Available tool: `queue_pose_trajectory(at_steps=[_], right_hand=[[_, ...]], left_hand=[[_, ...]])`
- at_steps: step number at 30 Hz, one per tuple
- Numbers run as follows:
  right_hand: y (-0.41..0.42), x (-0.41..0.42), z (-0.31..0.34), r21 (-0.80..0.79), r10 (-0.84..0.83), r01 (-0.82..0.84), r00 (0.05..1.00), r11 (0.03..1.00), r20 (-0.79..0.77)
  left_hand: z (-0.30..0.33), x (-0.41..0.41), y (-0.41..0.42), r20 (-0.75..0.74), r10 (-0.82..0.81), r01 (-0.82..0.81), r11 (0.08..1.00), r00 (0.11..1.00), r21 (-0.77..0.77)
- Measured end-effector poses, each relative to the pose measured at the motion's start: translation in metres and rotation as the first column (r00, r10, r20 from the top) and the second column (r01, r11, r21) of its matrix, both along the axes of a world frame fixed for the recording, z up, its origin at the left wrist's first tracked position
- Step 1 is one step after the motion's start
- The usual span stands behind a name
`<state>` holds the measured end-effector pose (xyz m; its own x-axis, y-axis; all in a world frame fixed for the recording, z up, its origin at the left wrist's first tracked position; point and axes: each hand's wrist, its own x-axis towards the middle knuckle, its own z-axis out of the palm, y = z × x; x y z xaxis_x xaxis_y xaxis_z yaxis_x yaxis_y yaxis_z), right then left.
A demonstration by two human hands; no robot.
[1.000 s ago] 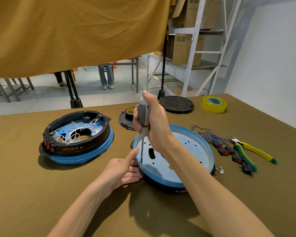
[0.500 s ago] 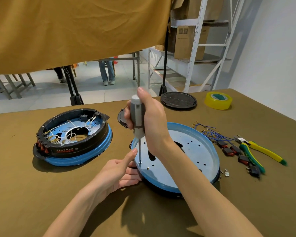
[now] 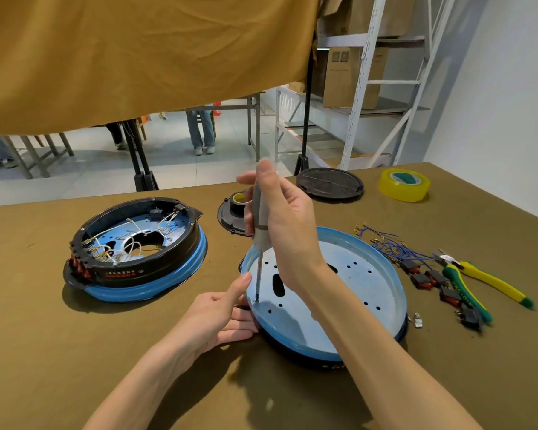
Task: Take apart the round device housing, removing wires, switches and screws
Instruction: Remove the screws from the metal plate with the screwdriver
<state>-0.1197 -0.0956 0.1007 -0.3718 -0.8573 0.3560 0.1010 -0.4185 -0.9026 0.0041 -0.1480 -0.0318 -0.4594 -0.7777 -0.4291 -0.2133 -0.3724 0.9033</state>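
Here, my left hand (image 3: pixel 218 318) rests open against the near-left rim of the round housing (image 3: pixel 354 293), steadying it. I should keep the screwdriver (image 3: pixel 259 243) upright and pressed into the screw (image 3: pixel 256 301); my right hand (image 3: pixel 288 225) grips its handle directly above the plate.

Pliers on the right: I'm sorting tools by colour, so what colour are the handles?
Yellow and green handles on the pliers, shown in the head view.

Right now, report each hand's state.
Left hand: open, steadying the blue housing at its rim.
Right hand: grips the screwdriver.
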Motion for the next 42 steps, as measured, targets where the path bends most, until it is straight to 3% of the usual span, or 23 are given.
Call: queue_pose_trajectory(at_steps=[5, 12, 16, 18, 22, 27, 31, 36, 42], right_hand=[[-0.001, -0.002, 0.001, 0.055, 0.102, -0.106, 0.992, 0.993, 0.07], [-0.001, -0.006, 0.003, 0.093, 0.06, -0.075, 0.987, 0.993, 0.151], [-0.001, -0.001, 0.002, -0.01, 0.145, -0.147, 0.959, 0.989, 0.243], [-0.002, -0.001, 0.0, -0.033, 0.173, -0.17, 0.968, 0.985, 0.183], [-0.004, -0.002, -0.003, -0.039, 0.028, -0.026, 0.999, 0.999, 0.041], [-0.006, -0.003, -0.001, 0.054, 0.082, -0.086, 0.994, 0.995, 0.069], [-0.005, 0.001, -0.001, 0.041, 0.131, -0.134, 0.989, 0.99, 0.071], [-0.004, 0.004, -0.003, -0.032, -0.005, 0.005, 1.0, 0.999, -0.006], [-0.005, -0.004, 0.001, 0.045, -0.043, 0.04, 0.996, 0.998, 0.072]], left_hand=[[-0.001, 0.001, 0.001, -0.005, -0.006, 0.006, 1.0, 1.0, -0.022], [0.002, 0.0, 0.003, 0.003, -0.003, 0.003, 0.999, 1.0, -0.038], [0.002, -0.001, 0.002, 0.006, 0.006, -0.006, 0.999, 1.0, -0.034], [0.001, 0.0, 0.002, -0.001, 0.006, -0.006, 0.999, 1.0, -0.036], [0.0, 0.0, 0.001, -0.002, -0.002, 0.002, 0.999, 1.0, -0.04], [0.002, 0.001, 0.001, -0.001, -0.013, 0.013, 0.999, 1.0, -0.041], [0.002, 0.001, 0.001, 0.004, -0.028, 0.028, 0.999, 1.0, -0.044], [0.003, 0.002, 0.0, -0.001, -0.044, 0.044, 0.999, 0.999, -0.023], [0.005, 0.003, 0.0, 0.001, -0.058, 0.058, 0.998, 0.998, 0.009]])
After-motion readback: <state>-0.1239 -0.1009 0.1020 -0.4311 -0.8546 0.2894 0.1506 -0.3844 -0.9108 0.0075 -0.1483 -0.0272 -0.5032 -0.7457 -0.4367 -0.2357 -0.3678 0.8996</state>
